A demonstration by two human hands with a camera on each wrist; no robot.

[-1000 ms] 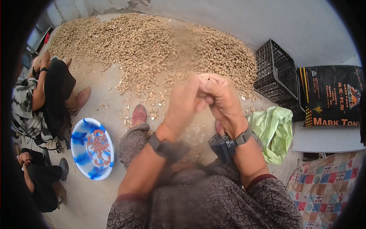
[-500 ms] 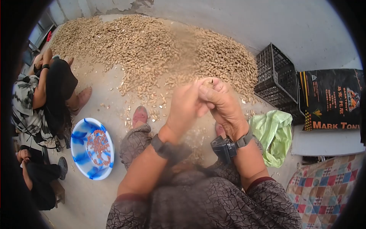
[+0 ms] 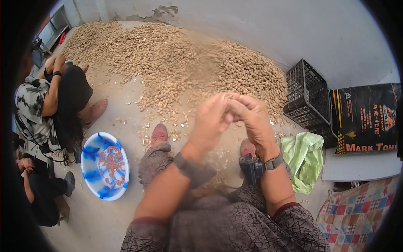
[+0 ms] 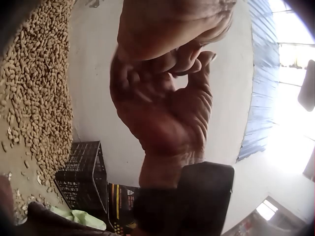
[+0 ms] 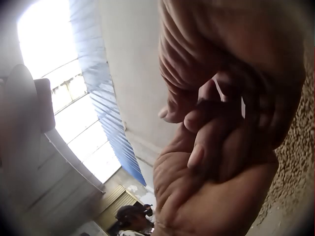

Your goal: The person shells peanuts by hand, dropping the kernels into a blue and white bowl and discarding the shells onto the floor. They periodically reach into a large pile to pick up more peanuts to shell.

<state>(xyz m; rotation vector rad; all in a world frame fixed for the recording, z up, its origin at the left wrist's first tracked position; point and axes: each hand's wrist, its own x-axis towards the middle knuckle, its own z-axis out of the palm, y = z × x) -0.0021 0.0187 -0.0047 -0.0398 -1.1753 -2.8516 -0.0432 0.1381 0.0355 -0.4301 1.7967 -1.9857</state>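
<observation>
Peanuts [image 3: 159, 50] lie heaped from ten to two o'clock beyond the left hand [image 3: 208, 124] and right hand [image 3: 257, 122], whose curled fingers meet; what they pinch, I cannot tell. Gentle squeezing should suit; kernels [image 3: 112, 164] lie in the basin [image 3: 91, 170] at eight o'clock.

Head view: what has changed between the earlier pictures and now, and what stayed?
The view seems to have tilted: the black crate and green bag sit lower in frame. The left hand and right hand stay together; any pickup or release is unclear. The blue-and-white basin stays on the floor, holding reddish kernels.
</observation>
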